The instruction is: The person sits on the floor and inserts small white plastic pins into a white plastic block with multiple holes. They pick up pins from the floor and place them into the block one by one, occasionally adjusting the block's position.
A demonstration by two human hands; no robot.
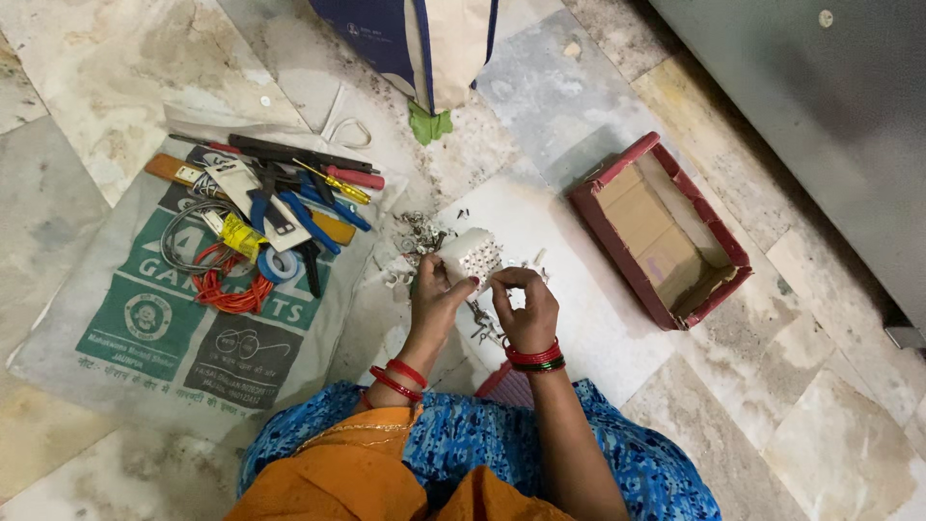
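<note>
My left hand (436, 294) grips a small white block-like part (470, 254) with rows of little holes, held above a white sheet (579, 289) on the floor. Right beside it, my right hand (526, 309) has its fingertips pinched together at the part's lower edge, on something too small to make out. Red bangles ring both wrists. Small metal pieces (422, 232) lie scattered on the floor just beyond my hands.
A printed sack (145, 318) at left carries pliers (299, 217), screwdrivers (333, 178), an orange wire coil (227, 285) and a tape roll (280, 265). An open red cardboard box (666, 232) sits at right. A grey cabinet (830, 106) stands far right, a bag (424, 39) behind.
</note>
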